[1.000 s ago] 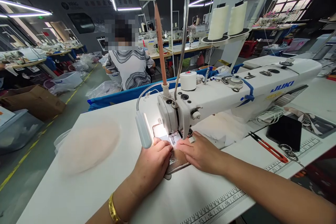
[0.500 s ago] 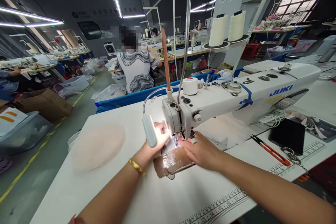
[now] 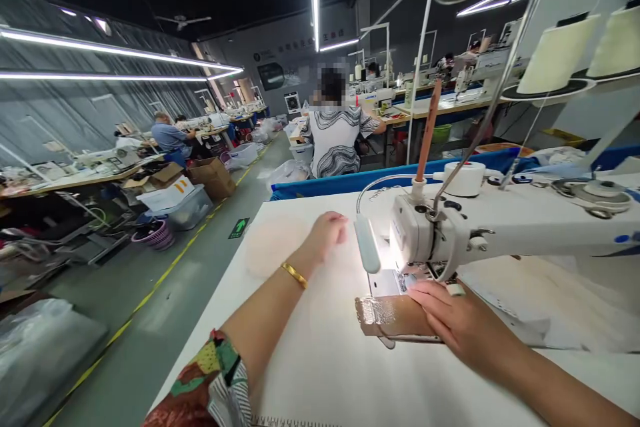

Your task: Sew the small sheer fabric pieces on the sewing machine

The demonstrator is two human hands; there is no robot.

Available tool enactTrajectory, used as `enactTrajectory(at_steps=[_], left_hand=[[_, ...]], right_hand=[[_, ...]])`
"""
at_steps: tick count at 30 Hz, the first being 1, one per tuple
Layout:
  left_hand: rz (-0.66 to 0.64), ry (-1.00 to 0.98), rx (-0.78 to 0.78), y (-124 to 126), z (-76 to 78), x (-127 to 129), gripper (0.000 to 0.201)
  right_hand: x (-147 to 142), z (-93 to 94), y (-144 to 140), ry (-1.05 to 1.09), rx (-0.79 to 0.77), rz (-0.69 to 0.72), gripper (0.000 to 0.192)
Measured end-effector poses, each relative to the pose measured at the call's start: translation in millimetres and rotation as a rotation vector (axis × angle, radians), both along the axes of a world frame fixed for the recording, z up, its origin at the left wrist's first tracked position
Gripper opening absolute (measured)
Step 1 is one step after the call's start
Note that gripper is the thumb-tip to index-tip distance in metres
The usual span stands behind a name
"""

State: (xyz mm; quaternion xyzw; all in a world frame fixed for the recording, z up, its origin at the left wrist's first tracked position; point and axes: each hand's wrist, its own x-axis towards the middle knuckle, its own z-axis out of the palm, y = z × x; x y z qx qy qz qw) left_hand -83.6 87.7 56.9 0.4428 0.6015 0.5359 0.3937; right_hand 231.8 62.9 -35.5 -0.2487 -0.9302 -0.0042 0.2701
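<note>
The right hand (image 3: 463, 320) is lying flat on a brown, shiny-edged piece (image 3: 395, 317), pinning it to the white worktop (image 3: 320, 360) just in front of the sewing machine (image 3: 500, 223), its near end sitting right at the lit needle area. The left hand (image 3: 326, 235) is reaching out over a pale, rounded pad (image 3: 273, 247) further along the worktop, fingers loosely curled and holding nothing that I can see (it looks blurred, so whether it is touching the pad is hard to tell).

To my eye, the thing to get right here is keeping the right palm pressing evenly so the piece is not skewing at the foot while the other hand is away.

The needle and presser foot are mostly lost in the lamp glare, the machine's right end is running out of view, and the pad's outline is fading into the worktop.
</note>
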Motion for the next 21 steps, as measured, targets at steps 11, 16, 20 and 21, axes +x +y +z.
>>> enactTrajectory(at_steps=[11, 16, 20, 21], left_hand=[[0.444, 0.557, -0.232, -57, 62.8, -176, 0.029], [0.494, 0.645, -0.310, -66, 36.9, -190, 0.026], [0.485, 0.656, -0.326, -67, 24.8, -186, 0.029], [0.466, 0.650, -0.322, -69, 23.6, -185, 0.030]], right_hand=[[0, -1.7, -2, 0.014, -0.035, 0.003, 0.040], [-1, -2.7, -2, 0.012, -0.035, -0.010, 0.041], [0, -6.7, 0, 0.028, -0.038, -0.019, 0.042], [1, -8.9, 1, 0.036, -0.032, -0.014, 0.042]])
